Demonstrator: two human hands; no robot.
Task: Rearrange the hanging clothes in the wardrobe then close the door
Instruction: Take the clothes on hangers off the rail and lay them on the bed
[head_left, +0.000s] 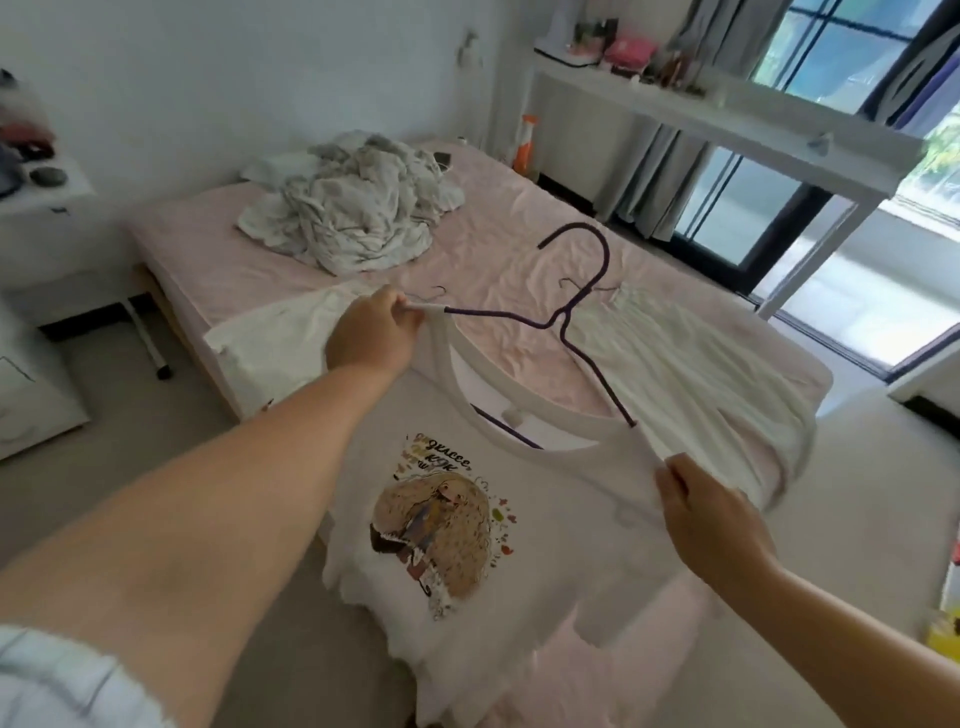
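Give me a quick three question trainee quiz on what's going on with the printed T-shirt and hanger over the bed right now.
1. True or false: the purple hanger is hooked on a rail.
2. What does the left hand pinch? A) the hanger's hook B) the shoulder of the printed T-shirt at the hanger's end C) the crumpled blanket
3. Fill in: the right hand holds the T-shirt's other ____.

Key: 1 false; 2 B; 3 shoulder.

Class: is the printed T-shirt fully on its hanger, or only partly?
Only partly. The hanger runs through the T-shirt neckline with both its arms bare above the fabric, while the left hand and right hand pinch the shoulders.
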